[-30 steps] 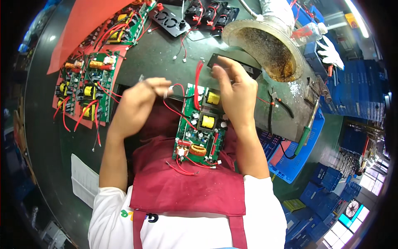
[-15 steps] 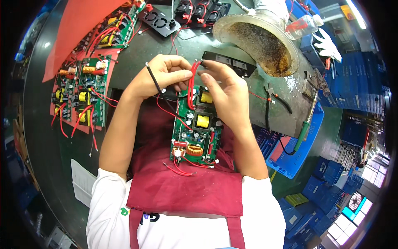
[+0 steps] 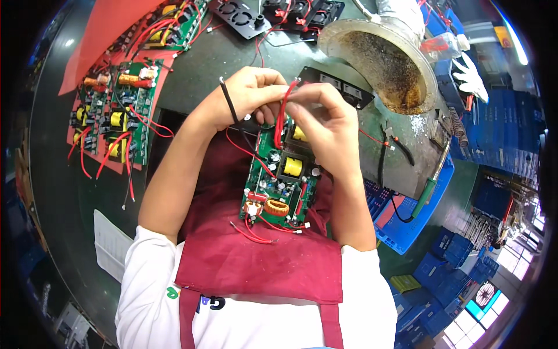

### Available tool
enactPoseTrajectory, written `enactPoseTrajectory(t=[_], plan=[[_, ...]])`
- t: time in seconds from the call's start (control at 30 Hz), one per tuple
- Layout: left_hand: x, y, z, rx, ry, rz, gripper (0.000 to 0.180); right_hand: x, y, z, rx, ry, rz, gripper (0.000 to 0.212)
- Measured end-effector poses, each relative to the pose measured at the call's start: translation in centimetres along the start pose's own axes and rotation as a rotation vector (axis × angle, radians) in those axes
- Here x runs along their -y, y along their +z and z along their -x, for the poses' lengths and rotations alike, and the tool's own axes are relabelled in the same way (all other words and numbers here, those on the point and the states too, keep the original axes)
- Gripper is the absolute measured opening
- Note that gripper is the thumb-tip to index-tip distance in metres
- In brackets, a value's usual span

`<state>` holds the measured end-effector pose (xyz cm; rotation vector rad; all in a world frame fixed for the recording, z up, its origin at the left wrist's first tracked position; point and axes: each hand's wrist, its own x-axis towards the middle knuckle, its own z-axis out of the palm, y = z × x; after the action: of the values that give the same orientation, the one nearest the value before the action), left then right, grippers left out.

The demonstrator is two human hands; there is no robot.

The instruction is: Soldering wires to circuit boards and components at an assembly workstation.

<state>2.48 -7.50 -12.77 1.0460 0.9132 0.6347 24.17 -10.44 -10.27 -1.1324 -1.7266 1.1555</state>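
A green circuit board [image 3: 261,166] with yellow-wound transformers and a copper-coloured ring coil lies over my apron. Red wires [image 3: 281,123] rise in a bundle from its far end. My left hand [image 3: 250,99] is closed, its thumb and forefinger pinching the bundle from the left near the tips. From the right, my right hand [image 3: 332,125] also grips the upper wires between thumb and forefinger. A black wire [image 3: 229,100] from the board stands up across the back of my left hand. Shorter red wires [image 3: 250,234] hang off the board's near end onto the apron.
More circuit boards [image 3: 132,116] lie on red sheets at left. Black fans [image 3: 302,14] and a vented panel [image 3: 241,20] sit at the back. A stained fume hood [image 3: 383,64] stands back right, near pliers [image 3: 390,148], a green-handled soldering iron [image 3: 427,191] and a blue basket [image 3: 401,235].
My right fingertips have come in toward my left ones and closed on the red wires, whose tips now lean right. The whole view has shifted slightly.
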Motion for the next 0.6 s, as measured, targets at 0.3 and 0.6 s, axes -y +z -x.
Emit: enactPoseTrajectory(t=[0.3, 0.6], plan=[[-0.3, 1.2, -0.7, -0.074, -0.023, -0.232, 0.031, 0.0, -0.2, 2.2, -0.119, 0.103, -0.040, 0.040], [0.3, 3.0, -0.6, -0.073, 0.056, -0.022, 0.023, 0.1, 0.3, 2.5, -0.211, -0.139, 0.597, 0.038]])
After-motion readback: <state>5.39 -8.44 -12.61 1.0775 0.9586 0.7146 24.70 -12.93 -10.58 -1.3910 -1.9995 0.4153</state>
